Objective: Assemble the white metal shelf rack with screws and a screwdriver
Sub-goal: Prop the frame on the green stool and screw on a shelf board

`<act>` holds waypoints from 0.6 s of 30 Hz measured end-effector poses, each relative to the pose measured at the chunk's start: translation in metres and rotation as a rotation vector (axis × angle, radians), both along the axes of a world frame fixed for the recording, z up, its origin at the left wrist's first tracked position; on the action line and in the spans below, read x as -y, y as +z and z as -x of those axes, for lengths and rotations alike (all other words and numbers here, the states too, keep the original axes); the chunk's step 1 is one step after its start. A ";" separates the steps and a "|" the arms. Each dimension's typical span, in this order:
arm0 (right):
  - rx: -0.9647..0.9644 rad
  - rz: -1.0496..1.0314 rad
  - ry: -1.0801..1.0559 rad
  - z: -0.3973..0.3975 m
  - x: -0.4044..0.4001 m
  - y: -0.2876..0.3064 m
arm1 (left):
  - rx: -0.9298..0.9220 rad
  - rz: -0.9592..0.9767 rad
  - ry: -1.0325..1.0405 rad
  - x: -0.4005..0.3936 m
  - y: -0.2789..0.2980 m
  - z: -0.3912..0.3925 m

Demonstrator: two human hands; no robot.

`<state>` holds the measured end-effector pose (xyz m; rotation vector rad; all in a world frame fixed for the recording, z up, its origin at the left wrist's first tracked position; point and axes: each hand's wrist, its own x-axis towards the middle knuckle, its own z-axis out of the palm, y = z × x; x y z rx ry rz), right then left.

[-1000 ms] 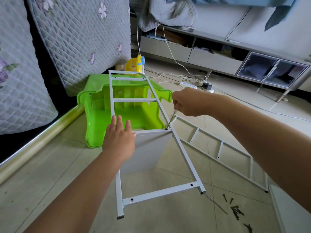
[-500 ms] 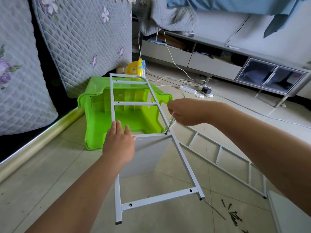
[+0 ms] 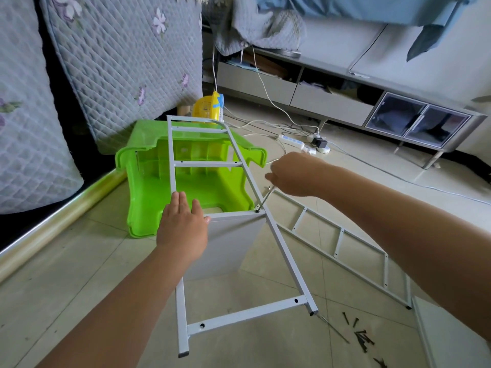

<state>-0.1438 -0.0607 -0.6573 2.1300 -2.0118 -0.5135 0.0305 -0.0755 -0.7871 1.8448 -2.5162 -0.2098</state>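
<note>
right hand (image 3: 295, 173) still grips screwdriver (image 3: 264, 199) at frame (image 3: 281, 251) | left hand (image 3: 183, 227) stays flat, pressing panel (image 3: 228, 243)

The screwdriver (image 3: 264, 200) handle is hidden inside the right hand (image 3: 295, 173); the white panel (image 3: 451, 333) is cut off by the edge.

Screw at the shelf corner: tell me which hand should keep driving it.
Right. The right hand grips the screwdriver, its tip at the screw hole. The left hand lies flat on the frame, steadying it.
</note>
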 end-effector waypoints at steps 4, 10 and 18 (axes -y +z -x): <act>0.115 -0.098 0.067 -0.006 -0.002 0.007 | 0.035 0.089 -0.097 0.001 0.004 -0.001; -0.011 -0.043 0.213 -0.011 -0.005 0.010 | 0.099 0.160 -0.139 -0.002 0.012 -0.001; -0.060 0.007 0.004 -0.001 0.001 0.004 | 0.143 0.167 -0.143 -0.004 0.009 0.001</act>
